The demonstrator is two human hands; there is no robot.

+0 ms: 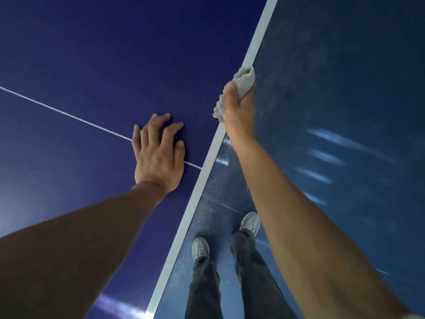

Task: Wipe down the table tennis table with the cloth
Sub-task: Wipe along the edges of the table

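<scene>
Right hand [239, 111] grips bunched cloth [245, 79] on the white edge strip [193, 203] of the table [92, 54]; strip runs ahead, up-right. Left hand [158, 153] lies open, flat on the table.

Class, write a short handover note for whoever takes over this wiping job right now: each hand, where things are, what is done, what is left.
Left hand: open, pressed flat on the blue table, over its thin white line.
Right hand: grips the bunched cloth against the table's white edge stripe.
Done: cannot tell how much is wiped; the top in view shows no marks.
Left: probably run the cloth along the edge stripe, then over the top.
</scene>
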